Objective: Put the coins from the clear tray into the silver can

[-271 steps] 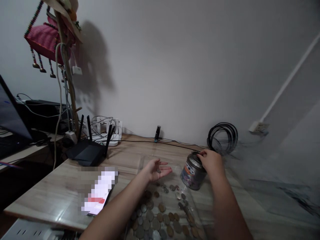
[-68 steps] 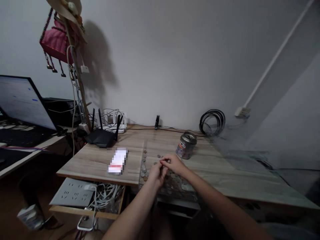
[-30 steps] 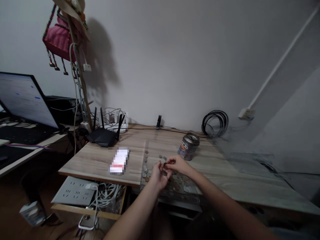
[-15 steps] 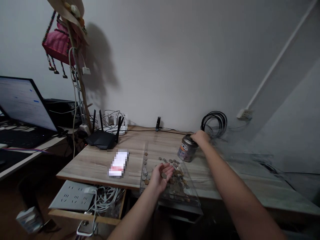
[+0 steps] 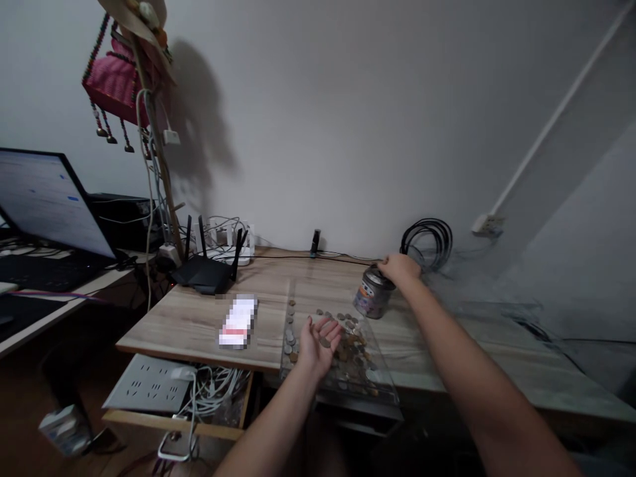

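My left hand (image 5: pixel 320 344) is held palm up and cupped, fingers partly curled, with a coin (image 5: pixel 324 342) lying in it. Below and around this hand is a clear plastic tray (image 5: pixel 342 391) with many loose coins (image 5: pixel 355 351) in it. A round metal tin (image 5: pixel 371 295) with a printed label stands upright on the desk behind the tray, to its right. My right hand (image 5: pixel 401 266) is at the top of the tin, fingertips pinched together over the lid. Whatever is between those fingertips is hidden.
A phone with a blurred screen (image 5: pixel 239 322) lies left of the tray on the wooden desk (image 5: pixel 189 324). Behind it stands a black router (image 5: pixel 206 273). An open drawer holds a power strip (image 5: pixel 149 384) and white cables (image 5: pixel 223 391). A black cable coil (image 5: pixel 428 242) leans against the wall.
The view has shifted slightly. My right hand stays at the tin's top, its fingertips a little farther left over the lid. My left hand still cradles the coin above the tray.
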Tool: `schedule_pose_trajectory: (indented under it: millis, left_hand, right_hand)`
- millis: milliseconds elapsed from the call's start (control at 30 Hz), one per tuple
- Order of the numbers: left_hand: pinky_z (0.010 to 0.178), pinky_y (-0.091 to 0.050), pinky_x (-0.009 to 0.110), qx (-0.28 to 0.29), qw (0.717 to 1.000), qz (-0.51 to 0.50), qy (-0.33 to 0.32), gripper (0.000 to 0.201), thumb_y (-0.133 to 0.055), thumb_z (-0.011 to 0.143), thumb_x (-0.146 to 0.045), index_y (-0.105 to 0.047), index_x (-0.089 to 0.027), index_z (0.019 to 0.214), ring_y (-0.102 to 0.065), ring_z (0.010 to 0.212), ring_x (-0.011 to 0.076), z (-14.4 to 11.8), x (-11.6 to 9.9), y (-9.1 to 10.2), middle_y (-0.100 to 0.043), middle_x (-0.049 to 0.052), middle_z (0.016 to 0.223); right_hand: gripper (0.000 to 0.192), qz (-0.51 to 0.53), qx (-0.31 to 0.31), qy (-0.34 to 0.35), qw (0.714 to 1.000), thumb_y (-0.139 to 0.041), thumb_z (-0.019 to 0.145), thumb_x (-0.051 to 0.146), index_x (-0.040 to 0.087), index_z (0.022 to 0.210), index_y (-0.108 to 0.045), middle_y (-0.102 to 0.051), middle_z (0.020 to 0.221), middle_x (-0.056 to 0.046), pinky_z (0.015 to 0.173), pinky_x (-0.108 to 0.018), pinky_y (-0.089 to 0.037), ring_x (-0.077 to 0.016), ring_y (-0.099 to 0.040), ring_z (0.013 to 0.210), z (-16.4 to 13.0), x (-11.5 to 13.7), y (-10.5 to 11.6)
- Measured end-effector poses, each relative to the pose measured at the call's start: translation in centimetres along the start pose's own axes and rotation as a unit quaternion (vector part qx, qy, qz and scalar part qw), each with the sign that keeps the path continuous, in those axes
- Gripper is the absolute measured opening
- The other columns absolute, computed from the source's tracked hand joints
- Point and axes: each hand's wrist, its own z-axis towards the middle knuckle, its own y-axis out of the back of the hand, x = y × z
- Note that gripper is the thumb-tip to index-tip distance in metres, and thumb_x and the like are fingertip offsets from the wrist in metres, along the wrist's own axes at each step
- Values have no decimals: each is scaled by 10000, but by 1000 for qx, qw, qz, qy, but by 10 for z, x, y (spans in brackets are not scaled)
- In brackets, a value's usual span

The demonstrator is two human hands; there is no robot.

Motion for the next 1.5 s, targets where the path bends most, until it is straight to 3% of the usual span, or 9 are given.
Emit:
schedule_pose_trajectory:
  millis: [100,167,267,567,900,1067,1200,1333,1500]
  left_hand:
    - [681,-475,268,6,999,-34,-27,528,-354,841,-507,-458,-122,1186,-625,852,198,-3,-1,-1,-602,153,1011]
    - [708,-479,294,22,998,-47,-33,543,-343,837,-526,-439,-139,1204,-626,843,202,-5,-1,-2,-599,147,1014]
    - [752,-478,330,45,997,-59,-39,544,-327,838,-530,-437,-134,1195,-623,862,219,-6,0,-3,-596,154,1012]
    - [683,-460,241,44,998,35,-32,269,-453,806,-313,-582,-130,954,-614,817,160,-3,1,1,-620,114,944]
    - [770,-456,303,10,976,164,-142,195,-512,716,-288,-625,-146,791,-576,866,189,0,2,1,-613,95,933]
    - [915,-390,341,105,789,566,-215,117,-669,573,-185,-642,-212,683,-537,967,241,-7,-21,10,-597,58,826]
    - [856,-429,381,161,710,659,-186,307,-720,338,-8,-568,-215,506,-576,850,281,-9,-35,20,-500,31,675]
    - [797,-460,374,188,676,695,-157,312,-693,339,24,-565,-218,489,-575,673,219,-6,-35,20,-452,-3,627]
    - [686,-483,354,231,521,810,-138,271,-661,396,17,-603,-222,510,-508,495,170,-5,-33,14,-451,-23,485]
  right_hand:
    - [269,40,12,168,985,-448,813,353,212,911,-655,-645,953,-65,739,-247,-402,-157,-568,864,-71,21,-26]
    - [235,76,98,411,903,-500,774,300,206,923,-656,-652,926,-62,726,-240,-404,-155,-570,829,-122,32,-53]
    - [242,71,87,478,871,-452,792,229,206,924,-654,-651,953,-74,724,-261,-407,-173,-572,847,-162,40,-80]
    - [295,-5,-112,41,993,-444,804,269,161,930,-689,-662,899,-129,644,-267,-395,-207,-583,815,-1,-13,-15]
    - [299,-17,-55,10,998,-501,772,283,113,955,-666,-629,949,-179,676,-351,-434,-280,-577,878,15,-17,-24]
    - [257,31,33,231,972,-482,785,266,178,953,-655,-633,960,-92,737,-277,-408,-194,-555,871,-54,-5,-43]
    - [373,54,233,442,865,-704,537,218,186,905,-647,-613,816,-18,631,-222,-394,-150,-525,728,-123,-5,-83]
    - [334,80,265,454,847,-646,558,141,149,891,-623,-571,786,-19,586,-206,-367,-128,-484,692,-143,-16,-101]
    - [182,79,313,420,848,-591,569,105,138,743,-632,-561,674,7,516,-186,-335,-94,-460,589,-138,-26,-102]
